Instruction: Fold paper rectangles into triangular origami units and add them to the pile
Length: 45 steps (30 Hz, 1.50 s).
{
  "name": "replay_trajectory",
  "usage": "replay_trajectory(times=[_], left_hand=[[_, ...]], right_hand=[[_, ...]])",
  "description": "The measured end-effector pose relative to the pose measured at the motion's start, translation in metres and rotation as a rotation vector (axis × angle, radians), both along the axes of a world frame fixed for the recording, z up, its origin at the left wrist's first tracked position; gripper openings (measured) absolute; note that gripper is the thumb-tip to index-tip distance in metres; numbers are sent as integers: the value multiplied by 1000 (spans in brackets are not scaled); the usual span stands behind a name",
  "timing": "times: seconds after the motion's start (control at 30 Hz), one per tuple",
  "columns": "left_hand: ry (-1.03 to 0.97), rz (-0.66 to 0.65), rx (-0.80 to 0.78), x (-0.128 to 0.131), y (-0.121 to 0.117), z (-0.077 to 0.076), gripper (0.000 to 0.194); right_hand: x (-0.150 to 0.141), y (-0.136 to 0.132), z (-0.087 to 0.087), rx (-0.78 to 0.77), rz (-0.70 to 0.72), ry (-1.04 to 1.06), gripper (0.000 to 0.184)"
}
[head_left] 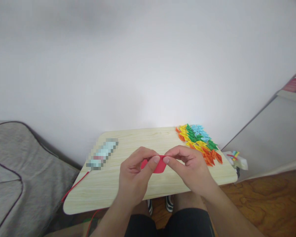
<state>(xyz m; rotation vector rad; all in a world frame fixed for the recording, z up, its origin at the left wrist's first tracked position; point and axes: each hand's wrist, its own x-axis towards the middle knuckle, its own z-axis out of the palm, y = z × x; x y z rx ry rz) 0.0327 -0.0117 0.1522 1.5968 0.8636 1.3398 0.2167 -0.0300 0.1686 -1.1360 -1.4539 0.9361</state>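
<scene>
A small sheet of red paper (pixel 159 167) is held up over the table between my two hands. My left hand (pixel 137 172) pinches its upper left edge between thumb and forefinger, and part of the sheet shows behind that thumb. On the other side, the thumb and forefinger of my right hand (pixel 191 168) pinch the upper right corner. The two thumbs are close together along the top edge. Beyond my right hand lie rows of folded paper pieces (pixel 198 137) in orange, yellow, green and light blue.
The light wood-grain table (pixel 101 194) stands against a white wall (pixel 138 65). A blurred-out flat object (pixel 102 154) lies on its left side, with a red cable (pixel 75 186) running from it. Grey upholstery (pixel 34 184) is at left; a white bag (pixel 236 160) sits beyond the right edge.
</scene>
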Motion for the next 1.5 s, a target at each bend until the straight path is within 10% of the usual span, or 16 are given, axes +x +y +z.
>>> replay_trajectory(times=[0.7, 1.5], left_hand=[[-319, 121, -204, 7, 23, -33, 10], [-120, 172, -165, 8, 27, -40, 29]], right_hand=[[-7, 15, -26, -20, 31, -120, 15], [0, 19, -49, -12, -43, -209, 18]])
